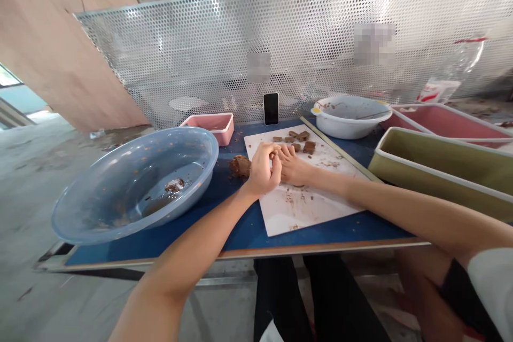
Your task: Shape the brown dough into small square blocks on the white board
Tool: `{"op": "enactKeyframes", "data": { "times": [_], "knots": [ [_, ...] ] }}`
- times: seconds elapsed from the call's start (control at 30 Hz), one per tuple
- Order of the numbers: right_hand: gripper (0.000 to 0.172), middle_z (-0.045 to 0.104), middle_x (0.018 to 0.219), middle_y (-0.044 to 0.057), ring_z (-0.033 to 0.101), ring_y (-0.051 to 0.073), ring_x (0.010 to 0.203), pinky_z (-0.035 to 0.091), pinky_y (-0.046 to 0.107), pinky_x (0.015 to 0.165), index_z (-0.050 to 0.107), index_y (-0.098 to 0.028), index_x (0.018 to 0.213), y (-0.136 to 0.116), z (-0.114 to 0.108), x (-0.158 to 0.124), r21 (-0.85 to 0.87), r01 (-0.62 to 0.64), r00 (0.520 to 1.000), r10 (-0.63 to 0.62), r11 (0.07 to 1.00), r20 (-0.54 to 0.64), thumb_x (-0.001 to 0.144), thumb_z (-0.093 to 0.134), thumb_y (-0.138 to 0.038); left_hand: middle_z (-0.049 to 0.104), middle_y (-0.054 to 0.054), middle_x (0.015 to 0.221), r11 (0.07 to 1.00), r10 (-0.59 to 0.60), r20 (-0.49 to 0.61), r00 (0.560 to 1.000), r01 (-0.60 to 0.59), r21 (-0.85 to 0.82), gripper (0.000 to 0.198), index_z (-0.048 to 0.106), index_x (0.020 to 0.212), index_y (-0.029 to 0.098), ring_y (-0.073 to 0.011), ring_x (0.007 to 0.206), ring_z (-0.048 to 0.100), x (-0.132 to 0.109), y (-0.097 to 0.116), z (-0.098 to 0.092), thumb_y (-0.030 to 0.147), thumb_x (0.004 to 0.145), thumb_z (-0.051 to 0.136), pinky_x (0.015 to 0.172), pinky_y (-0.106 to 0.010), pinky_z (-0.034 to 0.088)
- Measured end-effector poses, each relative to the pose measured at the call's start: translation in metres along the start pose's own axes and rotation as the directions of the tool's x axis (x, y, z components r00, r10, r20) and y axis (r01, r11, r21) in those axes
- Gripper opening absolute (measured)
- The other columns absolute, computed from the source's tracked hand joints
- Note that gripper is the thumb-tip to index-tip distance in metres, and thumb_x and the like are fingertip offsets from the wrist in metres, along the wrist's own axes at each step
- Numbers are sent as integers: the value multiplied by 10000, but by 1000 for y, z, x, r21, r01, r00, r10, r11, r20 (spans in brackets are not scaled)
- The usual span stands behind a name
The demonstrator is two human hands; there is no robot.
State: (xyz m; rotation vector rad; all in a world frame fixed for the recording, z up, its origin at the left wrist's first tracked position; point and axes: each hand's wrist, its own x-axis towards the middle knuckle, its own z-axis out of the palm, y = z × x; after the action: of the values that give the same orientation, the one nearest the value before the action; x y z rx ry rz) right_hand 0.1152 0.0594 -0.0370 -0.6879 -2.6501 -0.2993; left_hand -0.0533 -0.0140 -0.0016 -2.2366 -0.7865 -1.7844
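Note:
My left hand point(264, 171) is curled with its thumb and fingers closed around a small brown clay piece point(274, 155), partly hidden. Right against it lies my right hand point(295, 166), its fingers stretched out and slightly apart over a white board point(316, 208). What is under the right palm cannot be seen. Just left of my left hand sits a rough brown clay lump point(239, 166) at the board's edge. Several short clay pieces point(309, 147) lie on the board beyond my fingers, and crumbs are scattered around.
A large blue basin point(100, 171) with murky water stands left. Behind are a small pink box point(226, 131), a phone point(271, 108) and a perforated metal screen point(192, 48). A strip point(340, 149), a white basin point(348, 125) and a green trough point(433, 171) are on the right.

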Motion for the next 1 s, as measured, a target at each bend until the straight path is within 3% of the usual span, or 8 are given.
{"op": "enactKeyframes", "data": {
  "times": [0.2, 0.33, 0.47, 0.63, 0.73, 0.83, 0.9, 1.0],
  "knots": [
    [492, 649, 1373, 237, 516, 423, 1219, 454, 583, 1007, 648, -177, 1474, -4, -10, 1, -39, 11, 998, -13, 999, -61, 1146, 411, -456, 679, -105, 1090, 999, 18, -16, 1000, -18, 40, 214, 539, 1311, 222, -232, 951, 694, 2, 1, -1, 333, 1204, 391, 840, -411, 591],
    [446, 684, 1410, 227, 521, 431, 1314, 418, 606, 1071, 666, -186, 1447, -10, -25, -2, -52, 6, 984, -15, 999, -179, 1144, 457, -438, 662, -85, 1074, 993, 60, -18, 998, -58, 104, 199, 541, 1303, 226, -212, 948, 693, 5, 1, -4, 312, 1216, 384, 827, -372, 584],
    [305, 766, 1191, 152, 606, 373, 1221, 425, 563, 1050, 726, -236, 1257, -13, -39, -7, 39, 33, 959, -21, 999, -281, 1136, 460, -323, 651, -70, 1062, 995, 52, -36, 998, -49, 87, 190, 556, 1305, 232, -207, 920, 669, 7, 1, -6, 281, 1209, 399, 823, -364, 570],
    [264, 764, 1078, 126, 662, 315, 1074, 512, 483, 976, 675, -233, 1226, -3, -63, -3, 346, -91, 875, 241, 934, -419, 1128, 436, -286, 670, -90, 1095, 996, 45, -27, 999, -43, 75, 181, 581, 1278, 233, -225, 952, 669, 8, 2, -8, 235, 1181, 429, 817, -371, 572],
    [228, 770, 1141, 115, 694, 280, 1029, 540, 430, 913, 659, -240, 1229, 9, -80, -13, 489, -123, 898, 307, 863, -315, 1130, 468, -315, 674, -97, 1069, 992, 10, 52, 999, -16, 126, 202, 605, 1218, 233, -243, 970, 677, 7, 4, -9, 226, 1173, 408, 849, -410, 591],
    [226, 784, 1057, 77, 705, 241, 891, 525, 386, 824, 699, -238, 1218, 18, -89, -37, 500, -140, 978, 200, 855, -67, 1121, 542, -368, 682, -101, 1064, 991, -34, 140, 990, 16, 130, 232, 627, 1167, 232, -247, 997, 687, 6, 5, -9, 200, 1163, 397, 888, -429, 602],
    [270, 768, 936, 52, 700, 236, 829, 518, 382, 798, 743, -229, 1225, 20, -88, -54, 473, -159, 987, 130, 867, 92, 1112, 607, -433, 690, -99, 1062, 994, -47, 155, 987, 32, 103, 235, 632, 1158, 230, -243, 994, 687, 5, 6, -8, 174, 1151, 403, 884, -422, 600],
    [388, 781, 946, 64, 722, 263, 882, 543, 406, 844, 787, -222, 1287, 22, -81, -74, 455, -150, 983, 82, 878, 166, 1066, 716, -534, 695, -95, 1054, 996, -75, 203, 976, 63, 67, 231, 646, 1147, 228, -237, 960, 677, 6, 8, -6, 152, 1132, 428, 870, -415, 592]
  ]
}}
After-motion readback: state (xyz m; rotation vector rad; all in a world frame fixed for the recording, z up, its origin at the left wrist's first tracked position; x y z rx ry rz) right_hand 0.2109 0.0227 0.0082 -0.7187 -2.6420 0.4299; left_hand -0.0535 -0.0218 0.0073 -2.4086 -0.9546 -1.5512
